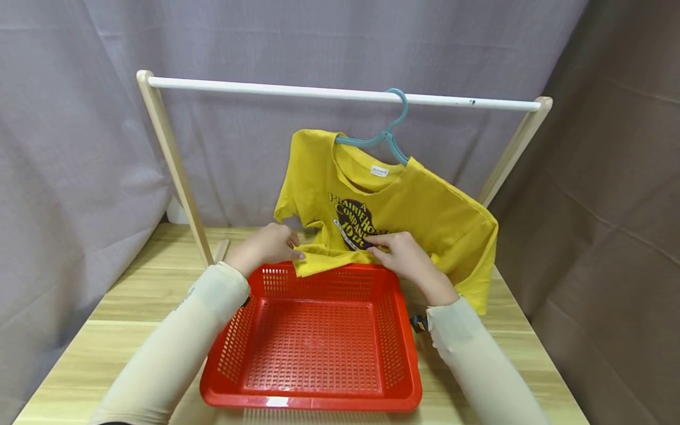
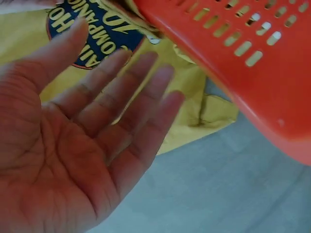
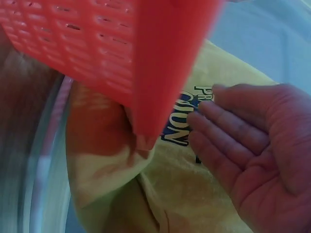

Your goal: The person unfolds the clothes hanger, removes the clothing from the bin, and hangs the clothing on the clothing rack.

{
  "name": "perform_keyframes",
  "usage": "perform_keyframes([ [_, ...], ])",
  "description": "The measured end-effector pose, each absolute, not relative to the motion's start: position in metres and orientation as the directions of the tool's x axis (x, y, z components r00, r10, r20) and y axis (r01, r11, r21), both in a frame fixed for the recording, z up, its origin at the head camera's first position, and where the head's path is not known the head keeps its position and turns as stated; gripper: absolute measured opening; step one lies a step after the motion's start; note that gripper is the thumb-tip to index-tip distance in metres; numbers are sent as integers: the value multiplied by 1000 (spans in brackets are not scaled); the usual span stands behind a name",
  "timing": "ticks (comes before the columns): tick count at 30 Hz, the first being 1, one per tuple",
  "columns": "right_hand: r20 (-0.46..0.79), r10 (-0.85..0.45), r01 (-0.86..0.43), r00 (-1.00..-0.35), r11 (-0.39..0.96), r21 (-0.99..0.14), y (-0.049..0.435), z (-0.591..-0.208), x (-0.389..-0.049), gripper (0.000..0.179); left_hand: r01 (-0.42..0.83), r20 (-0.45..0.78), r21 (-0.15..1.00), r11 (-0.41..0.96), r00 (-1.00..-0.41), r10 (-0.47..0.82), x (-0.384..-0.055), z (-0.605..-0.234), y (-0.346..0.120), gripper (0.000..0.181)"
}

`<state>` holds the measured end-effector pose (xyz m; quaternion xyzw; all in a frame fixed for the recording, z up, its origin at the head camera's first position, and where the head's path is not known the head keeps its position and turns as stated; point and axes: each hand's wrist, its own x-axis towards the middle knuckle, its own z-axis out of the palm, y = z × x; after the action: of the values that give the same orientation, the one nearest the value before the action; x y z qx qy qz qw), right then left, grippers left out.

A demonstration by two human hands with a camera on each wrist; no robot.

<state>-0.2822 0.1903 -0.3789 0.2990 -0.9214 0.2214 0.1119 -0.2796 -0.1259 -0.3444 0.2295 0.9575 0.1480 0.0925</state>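
A yellow T-shirt [image 1: 425, 206] with a dark printed emblem hangs tilted on a blue hanger [image 1: 397, 121], its right side lower. Its bottom part is bunched over the far rim of a red plastic basket [image 1: 313, 402]. At the left end of the bunched cloth is my left hand [image 1: 271, 243]; in the left wrist view its fingers [image 2: 131, 114] are spread, palm showing. My right hand [image 1: 402, 255] lies against the shirt front beside the print, and the right wrist view shows its fingers [image 3: 226, 128] extended next to the lettering.
The hanger hooks over the white rod [image 1: 265, 90] of a wooden-legged rack [image 1: 175, 159]. The basket stands on a wood-grain table [image 1: 143, 313] in front of the rack. Grey curtains [image 1: 228, 35] close off the back, and a brown one [image 1: 611, 177] hangs on the right.
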Motion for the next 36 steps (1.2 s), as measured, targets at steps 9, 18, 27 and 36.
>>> perform_keyframes([
  [9, 158, -669, -666, -727, 628, -403, 190, -384, -277, 24, 539, -228, 225, 811, -780, 582, -272, -347, -124, 50],
  [18, 121, -711, -683, -693, 594, -425, 196, -395, -272, 22, 482, -372, 267, 835, -747, 551, -267, -357, -130, 73],
  [27, 172, -666, -659, -726, 601, -452, 204, -396, -270, 19, 422, -304, 351, 836, -793, 527, -256, -349, -143, 79],
  [36, 221, -627, -651, -747, 622, -434, 208, -399, -257, 45, 341, -150, 267, 901, -909, 388, -242, -344, -162, 82],
])
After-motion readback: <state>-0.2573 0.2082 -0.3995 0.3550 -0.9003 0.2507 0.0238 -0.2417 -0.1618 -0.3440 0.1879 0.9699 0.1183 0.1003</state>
